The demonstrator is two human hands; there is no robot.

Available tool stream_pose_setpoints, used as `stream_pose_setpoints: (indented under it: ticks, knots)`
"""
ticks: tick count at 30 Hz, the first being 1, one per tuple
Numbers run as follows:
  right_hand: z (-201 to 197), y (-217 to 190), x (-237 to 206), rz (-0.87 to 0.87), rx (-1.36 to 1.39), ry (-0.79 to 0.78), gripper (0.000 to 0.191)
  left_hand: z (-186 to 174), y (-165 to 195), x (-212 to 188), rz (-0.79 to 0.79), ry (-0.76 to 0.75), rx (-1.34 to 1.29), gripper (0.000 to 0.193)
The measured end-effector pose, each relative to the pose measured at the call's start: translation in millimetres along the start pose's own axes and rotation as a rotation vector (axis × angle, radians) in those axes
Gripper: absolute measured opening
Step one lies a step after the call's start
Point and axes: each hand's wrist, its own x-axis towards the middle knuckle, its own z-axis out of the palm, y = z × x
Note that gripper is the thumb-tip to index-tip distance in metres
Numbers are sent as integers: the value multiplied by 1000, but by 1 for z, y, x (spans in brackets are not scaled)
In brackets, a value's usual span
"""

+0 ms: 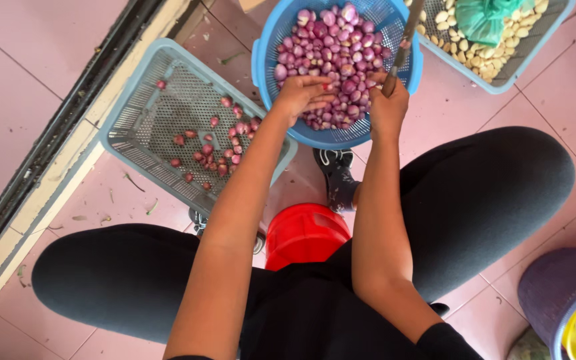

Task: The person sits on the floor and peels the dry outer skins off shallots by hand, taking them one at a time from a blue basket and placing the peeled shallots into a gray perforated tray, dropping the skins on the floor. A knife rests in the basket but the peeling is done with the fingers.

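Shallots (331,53), purple and papery, heaped in a round blue basket (261,63) on the pink tile floor (21,107). Small, light, firm, by the look of them; loose dry skins likely slippery, so best pinched by the waist of one bulb with fingertips rather than scooped. Left hand (300,93) at the basket's near rim, fingers loosely curled together over the pile, touching bulbs; whether one is actually gripped cannot be told. Right hand (388,107) also at the near rim, just right of the left, fist closed round a knife (405,40) handle, blade angled up across the basket. Left of the basket, a grey-blue square tray (121,127) with a few scattered shallots. Beyond the basket to the right, another tray (501,83) with pale peeled cloves and a green bag (485,20). Near side of the basket, a red tub (305,233) between the knees.
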Motion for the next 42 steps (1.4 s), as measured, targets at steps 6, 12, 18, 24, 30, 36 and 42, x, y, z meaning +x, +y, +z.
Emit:
stream_pose_setpoints:
  ticks: [6,12,18,24,30,36,42]
  knots:
    - [5,-3,-14,76,-77,-194,17,-6,-7,-12,129,95,20,28]
    - [12,-5,-24,23,-289,-168,16,-7,-3,-22,506,279,428,25]
    - [20,2,-30,163,-274,-351,19,-4,-22,-17,405,310,1534,16]
    - [13,8,-28,164,-244,-378,19,-6,-39,-11,621,506,1600,21]
    - [10,11,-25,150,-254,-336,21,-3,-34,-12,532,498,1733,21]
    - [8,6,-25,127,-258,-317,23,9,-37,-6,555,630,1841,20]
    - [6,7,-23,149,-282,-279,20,14,-46,-3,544,607,1894,14]
